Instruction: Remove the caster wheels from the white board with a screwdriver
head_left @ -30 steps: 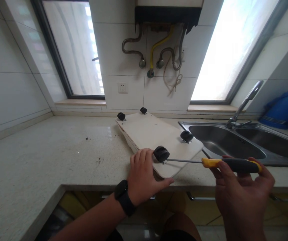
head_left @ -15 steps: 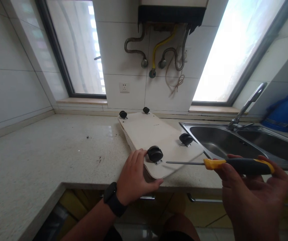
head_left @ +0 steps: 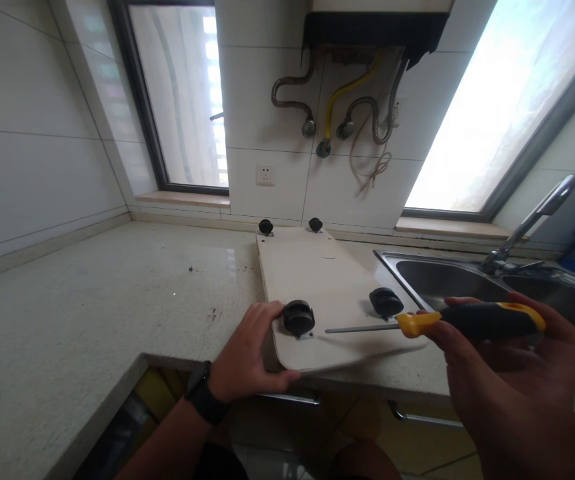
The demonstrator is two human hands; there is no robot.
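Gripping the screwdriver (head_left: 472, 321), right fingers (head_left: 451, 339) wrap its handle; left fingers (head_left: 262, 312) grasp the board (head_left: 312, 267).

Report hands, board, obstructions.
Left hand grips board. Right hand holds screwdriver, tip short of near-left caster. Nothing visible between tip and caster.
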